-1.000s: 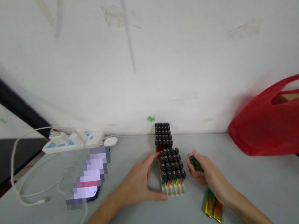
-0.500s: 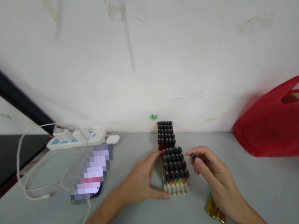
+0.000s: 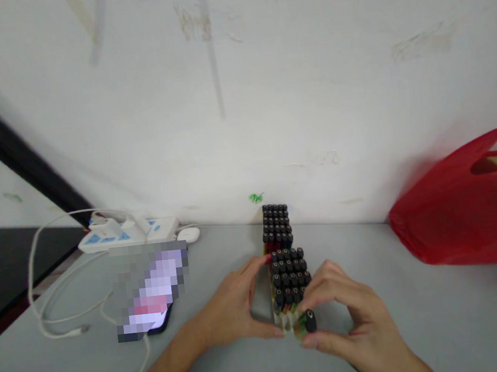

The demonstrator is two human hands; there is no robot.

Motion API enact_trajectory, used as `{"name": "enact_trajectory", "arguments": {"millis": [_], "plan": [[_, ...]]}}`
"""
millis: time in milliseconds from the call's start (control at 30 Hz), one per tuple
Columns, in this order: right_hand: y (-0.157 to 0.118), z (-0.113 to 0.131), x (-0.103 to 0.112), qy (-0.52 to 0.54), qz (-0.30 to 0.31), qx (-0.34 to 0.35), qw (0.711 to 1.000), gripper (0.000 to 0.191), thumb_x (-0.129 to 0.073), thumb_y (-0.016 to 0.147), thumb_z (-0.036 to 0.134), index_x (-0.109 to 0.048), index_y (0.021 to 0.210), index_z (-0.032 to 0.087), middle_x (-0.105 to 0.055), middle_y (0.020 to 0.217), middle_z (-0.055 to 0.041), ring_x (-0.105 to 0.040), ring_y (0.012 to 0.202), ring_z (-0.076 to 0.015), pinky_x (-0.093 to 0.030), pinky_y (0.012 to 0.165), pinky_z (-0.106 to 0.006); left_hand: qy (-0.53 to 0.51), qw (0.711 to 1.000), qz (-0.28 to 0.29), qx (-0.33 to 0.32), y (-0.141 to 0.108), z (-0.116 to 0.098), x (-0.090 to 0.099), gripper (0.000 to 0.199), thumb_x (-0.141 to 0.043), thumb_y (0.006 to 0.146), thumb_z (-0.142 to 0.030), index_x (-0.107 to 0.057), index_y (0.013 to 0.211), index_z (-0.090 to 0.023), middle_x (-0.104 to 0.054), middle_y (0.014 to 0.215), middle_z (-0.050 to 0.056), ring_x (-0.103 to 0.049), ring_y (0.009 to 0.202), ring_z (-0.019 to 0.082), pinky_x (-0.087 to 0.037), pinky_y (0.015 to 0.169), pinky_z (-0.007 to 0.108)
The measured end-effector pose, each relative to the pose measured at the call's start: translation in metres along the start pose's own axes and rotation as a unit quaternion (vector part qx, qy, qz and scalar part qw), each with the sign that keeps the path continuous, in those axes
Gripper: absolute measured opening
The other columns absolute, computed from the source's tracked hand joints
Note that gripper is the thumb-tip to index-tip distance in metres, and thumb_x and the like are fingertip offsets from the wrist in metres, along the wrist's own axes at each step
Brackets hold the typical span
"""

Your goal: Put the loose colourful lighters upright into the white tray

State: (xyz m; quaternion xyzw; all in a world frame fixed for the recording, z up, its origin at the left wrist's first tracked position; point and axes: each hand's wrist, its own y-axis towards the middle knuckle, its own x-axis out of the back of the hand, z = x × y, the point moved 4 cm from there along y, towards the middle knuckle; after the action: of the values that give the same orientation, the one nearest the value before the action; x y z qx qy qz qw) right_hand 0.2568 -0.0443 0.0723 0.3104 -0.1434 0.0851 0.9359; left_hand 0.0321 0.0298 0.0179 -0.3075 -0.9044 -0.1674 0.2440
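Observation:
A white slotted tray [image 3: 279, 323] stands on the table, filled with rows of upright small tubes with black caps [image 3: 290, 279]. My left hand [image 3: 232, 306] grips the tray's left side, forefinger at its far end and thumb at its near corner. Pinched between the thumb and fingers of my right hand [image 3: 355, 317] is another black-capped tube [image 3: 310, 321], its body greenish and blurred. It is over the tray's near right end, tilted. My right hand hides part of the near row, so I cannot tell whether the tube touches a slot.
Behind the tray, a second block of black-capped tubes [image 3: 276, 221] stands near the wall. To the left lie a phone [image 3: 157, 296], a white power strip [image 3: 124, 234], white cables and a small white case [image 3: 188, 235]. A red bag [image 3: 465, 216] rests at the right.
My right hand has moved left and nearer, carrying the tube to the tray's near end. It now covers most of the gold tubes lying on the table. My left hand keeps its place.

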Motion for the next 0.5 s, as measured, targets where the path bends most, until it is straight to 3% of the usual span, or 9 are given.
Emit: {"name": "enact_trajectory", "arguments": {"millis": [167, 333, 500], "plan": [[0.001, 0.001, -0.006, -0.008, 0.014, 0.032, 0.999, 0.025, -0.094, 0.095, 0.046, -0.078, 0.107, 0.031, -0.084, 0.096, 0.0052, -0.074, 0.086, -0.0182, -0.048, 0.085, -0.038, -0.019, 1.0, 0.009, -0.015, 0.002, 0.0, -0.001, 0.123, -0.109, 0.067, -0.05, -0.045, 0.171, -0.03, -0.067, 0.159, 0.013, -0.067, 0.142, 0.042, -0.05, 0.125, 0.053], [-0.003, -0.002, -0.008, -0.094, 0.042, 0.042, 0.994, 0.021, -0.092, 0.098, 0.039, -0.078, 0.111, 0.031, -0.085, 0.097, 0.0062, -0.071, 0.089, -0.0196, -0.043, 0.088, -0.04, -0.002, 1.0, -0.006, 0.011, 0.0, 0.005, -0.003, 0.125, -0.11, 0.063, -0.058, -0.049, 0.168, -0.026, -0.068, 0.155, 0.015, -0.063, 0.144, 0.045, -0.048, 0.125, 0.058], [-0.007, -0.004, -0.014, -0.137, 0.069, 0.045, 0.987, 0.02, -0.087, 0.102, 0.045, -0.077, 0.11, 0.029, -0.085, 0.096, 0.0069, -0.068, 0.091, -0.0203, -0.039, 0.091, -0.04, 0.012, 1.0, -0.001, 0.015, 0.0, 0.003, -0.002, 0.124, -0.109, 0.064, -0.06, -0.05, 0.167, -0.026, -0.073, 0.146, 0.013, -0.066, 0.139, 0.044, -0.05, 0.121, 0.055]]}}
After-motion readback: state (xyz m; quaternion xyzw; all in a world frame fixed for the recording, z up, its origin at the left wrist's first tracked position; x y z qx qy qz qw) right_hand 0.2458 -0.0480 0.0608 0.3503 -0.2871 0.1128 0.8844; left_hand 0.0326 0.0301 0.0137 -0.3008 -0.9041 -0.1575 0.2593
